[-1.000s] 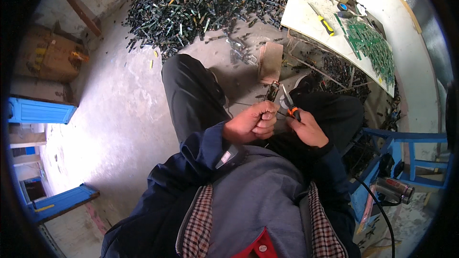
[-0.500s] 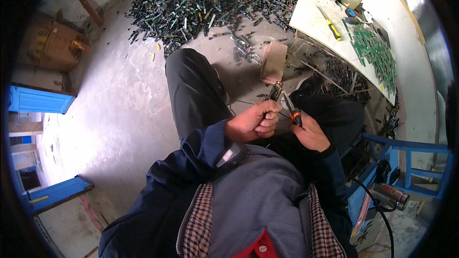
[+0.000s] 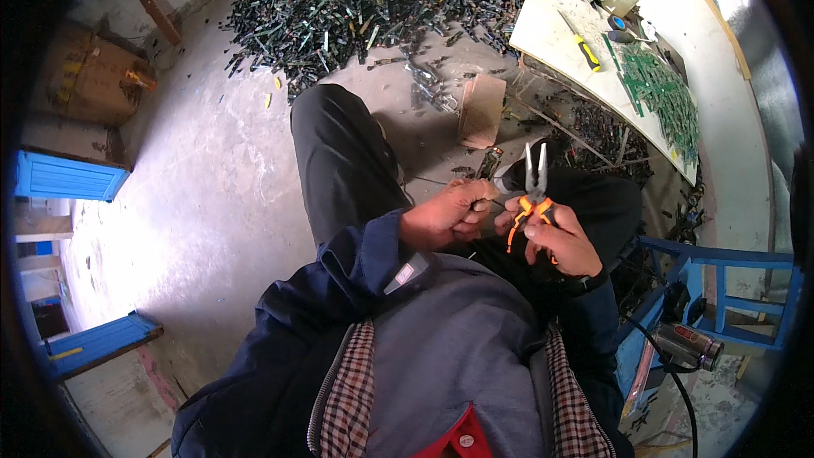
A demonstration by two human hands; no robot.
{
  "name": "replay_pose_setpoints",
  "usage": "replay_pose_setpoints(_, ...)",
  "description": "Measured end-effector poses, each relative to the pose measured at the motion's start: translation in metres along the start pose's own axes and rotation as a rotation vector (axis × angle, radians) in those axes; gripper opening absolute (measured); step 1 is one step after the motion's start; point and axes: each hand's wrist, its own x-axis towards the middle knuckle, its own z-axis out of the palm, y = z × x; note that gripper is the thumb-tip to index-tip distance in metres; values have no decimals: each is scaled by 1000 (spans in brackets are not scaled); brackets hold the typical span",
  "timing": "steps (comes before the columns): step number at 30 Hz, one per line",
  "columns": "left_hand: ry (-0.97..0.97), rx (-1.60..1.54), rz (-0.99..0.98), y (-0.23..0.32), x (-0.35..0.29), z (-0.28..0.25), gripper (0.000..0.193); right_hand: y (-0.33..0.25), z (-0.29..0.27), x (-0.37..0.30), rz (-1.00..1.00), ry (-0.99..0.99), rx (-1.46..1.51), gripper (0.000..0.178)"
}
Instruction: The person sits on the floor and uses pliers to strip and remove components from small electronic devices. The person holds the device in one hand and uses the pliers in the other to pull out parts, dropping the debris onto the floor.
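Observation:
My left hand is closed in a fist around a narrow dark strip-shaped piece. The piece's upper end sticks out past the thumb, and its exact kind is hard to make out. To the right, my right hand holds long-nose pliers with orange and black handles. Their jaws point away from me, slightly parted, with nothing visible between them. The pliers are apart from the dark piece. Some right-hand fingers lie close beside the left fist.
A large heap of dark strips covers the far floor. A pale board at far right carries a yellow-handled screwdriver and green strips. A brown slab lies ahead. A blue chair frame and metallic cylinder are at right.
The pliers have swung from leaning toward the dark piece to pointing straight away from me, with jaws and handles spread. My right-hand fingers shifted around the handles; my left fist stays put.

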Motion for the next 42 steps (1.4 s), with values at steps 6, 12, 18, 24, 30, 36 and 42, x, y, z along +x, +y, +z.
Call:
replay_pose_setpoints(6,41,26,8,-3,0,2,36,6,0,-1,68,-168,262,39)
replay_pose_setpoints(12,56,46,47,-4,-1,0,34,20,7,1,152,-277,275,39)
replay_pose_setpoints(18,68,115,48,-2,-5,2,34,25,5,6,144,-303,334,40)
replay_pose_setpoints(24,55,169,86,-6,-8,0,32,26,2,9,140,-323,352,38)
replay_pose_setpoints(30,77,145,76,-8,-6,-4,33,28,2,12,127,-322,333,37)
replay_pose_setpoints(36,91,148,58,-9,-6,-3,32,24,0,11,152,-291,245,35)
replay_pose_setpoints(42,98,148,57,-8,-5,-2,30,18,-7,11,191,-267,109,30)
